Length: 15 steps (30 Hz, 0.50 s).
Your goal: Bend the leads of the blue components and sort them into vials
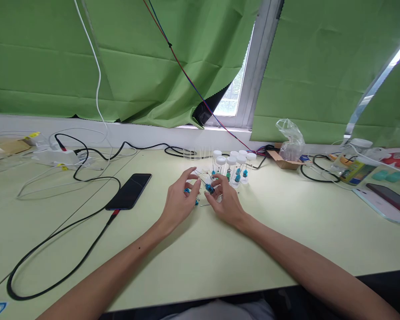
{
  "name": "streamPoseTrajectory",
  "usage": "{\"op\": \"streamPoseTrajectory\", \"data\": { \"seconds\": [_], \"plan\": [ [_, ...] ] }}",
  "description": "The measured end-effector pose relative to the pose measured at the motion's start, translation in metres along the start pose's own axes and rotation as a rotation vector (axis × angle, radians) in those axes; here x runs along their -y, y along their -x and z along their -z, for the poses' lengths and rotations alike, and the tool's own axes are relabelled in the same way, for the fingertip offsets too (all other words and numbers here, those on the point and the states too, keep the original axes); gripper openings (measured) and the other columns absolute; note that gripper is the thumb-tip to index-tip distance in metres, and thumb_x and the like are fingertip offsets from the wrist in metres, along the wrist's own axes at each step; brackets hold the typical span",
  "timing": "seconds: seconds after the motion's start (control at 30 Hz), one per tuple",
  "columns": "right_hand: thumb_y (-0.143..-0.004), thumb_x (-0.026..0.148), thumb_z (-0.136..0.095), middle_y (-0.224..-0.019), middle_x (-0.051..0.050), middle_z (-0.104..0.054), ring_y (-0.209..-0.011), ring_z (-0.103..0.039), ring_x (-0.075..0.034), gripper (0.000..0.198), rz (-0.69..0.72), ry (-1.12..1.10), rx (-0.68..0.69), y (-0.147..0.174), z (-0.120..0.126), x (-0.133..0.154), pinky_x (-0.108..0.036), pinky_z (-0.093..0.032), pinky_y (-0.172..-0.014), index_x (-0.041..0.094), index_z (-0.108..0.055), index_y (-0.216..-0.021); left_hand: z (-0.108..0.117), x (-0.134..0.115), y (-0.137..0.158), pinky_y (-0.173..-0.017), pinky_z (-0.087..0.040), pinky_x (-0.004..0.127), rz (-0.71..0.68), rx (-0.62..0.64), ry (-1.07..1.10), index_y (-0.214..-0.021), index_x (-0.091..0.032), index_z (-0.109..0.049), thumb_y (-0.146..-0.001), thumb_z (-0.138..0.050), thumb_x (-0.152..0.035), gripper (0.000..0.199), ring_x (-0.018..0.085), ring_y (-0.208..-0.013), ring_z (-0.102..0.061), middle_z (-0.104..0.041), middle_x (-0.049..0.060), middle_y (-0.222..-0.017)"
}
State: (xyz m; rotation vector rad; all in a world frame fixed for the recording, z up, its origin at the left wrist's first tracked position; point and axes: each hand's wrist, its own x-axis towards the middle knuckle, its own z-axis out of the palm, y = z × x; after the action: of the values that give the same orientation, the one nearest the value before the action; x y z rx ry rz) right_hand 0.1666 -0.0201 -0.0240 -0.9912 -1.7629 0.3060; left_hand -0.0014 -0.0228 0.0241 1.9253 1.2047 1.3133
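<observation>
My right hand (227, 202) pinches a small dark-blue piece on a thin stem (210, 188) between thumb and fingers. The stem slants up and left toward my left hand (181, 198), whose fingers are curved, with thumb and index finger apart; whether they touch the stem is unclear. Below and behind the left fingers are more small blue pieces (196, 202), partly hidden. Just beyond my right hand stand several clear vials with white caps (231, 161), holding blue or green pieces on thin stems. Clear empty-looking tubes (196, 153) stand behind the hands.
A black phone (129, 192) lies left, plugged into a looping black cable (66, 278). A white power strip (56, 156) sits far left. At the back right is a cardboard box with a plastic bag (288, 155). Two more phones (383, 206) and a clear jar (355, 155) lie far right.
</observation>
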Motion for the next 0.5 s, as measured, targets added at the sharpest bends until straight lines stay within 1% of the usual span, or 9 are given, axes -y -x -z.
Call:
{"op": "streamPoseTrajectory", "data": {
  "seconds": [0.2,0.5],
  "plan": [
    [-0.087,0.029,-0.062,-0.1,-0.004,-0.058,-0.061,-0.062,-0.012,0.054,-0.029,-0.064,0.036,0.002,-0.0018,0.0003,-0.03,-0.055,-0.063,0.024,-0.035,-0.134,-0.0028,0.0012,0.002,-0.057,-0.054,0.023,-0.083,0.004,-0.072,-0.136,-0.026,-0.048,-0.092,-0.053,-0.044,0.048,0.016,-0.084,-0.066,-0.064,0.009,-0.118],
    [-0.085,0.028,-0.066,-0.107,-0.005,-0.057,-0.072,-0.067,-0.014,0.06,-0.044,-0.144,0.111,0.0033,-0.002,0.0041,-0.034,-0.056,-0.073,0.025,-0.035,-0.136,-0.0058,0.0044,0.0058,-0.061,-0.056,0.023,-0.12,0.02,-0.055,-0.141,-0.026,-0.039,-0.092,-0.056,-0.04,0.053,0.014,-0.085,-0.067,-0.064,0.007,-0.118]
  ]
}}
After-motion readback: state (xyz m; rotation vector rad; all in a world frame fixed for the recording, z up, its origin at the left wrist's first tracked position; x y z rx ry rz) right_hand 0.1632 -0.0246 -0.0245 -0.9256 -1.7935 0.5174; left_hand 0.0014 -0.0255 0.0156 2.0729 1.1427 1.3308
